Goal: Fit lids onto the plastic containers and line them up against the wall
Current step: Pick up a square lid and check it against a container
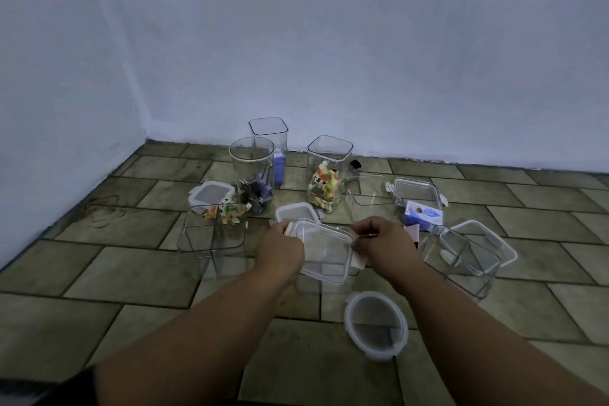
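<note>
left hand (283,252): you are gripping the left edge of the square lid (324,250), fingers curled round it near its clasp.
right hand (384,242): you are pinching the lid's right edge, fingers bent tight over the clasp there.
square lid: it is sitting tilted between your hands, over the clear box (333,290) on the floor in front of you; whether it is seated on the rim, you cannot tell.
round lid (375,326): it is lying flat on the tiles just below your right forearm.
round jar (252,171): it is standing open, with dark clips at the bottom, well short of the wall (329,43).
tall jar (268,135): it is standing open just behind the round jar, close to the wall.
snack jar (328,171): it is standing open to the right of the round jar, holding bright packets.
divided box (212,234): it is standing open to the left of your left hand, with a small lid (211,193) behind it.
right side: another clear box (458,257) is sitting tilted against a loose lid (487,241), with a blue and white carton (423,214) nearby.
</note>
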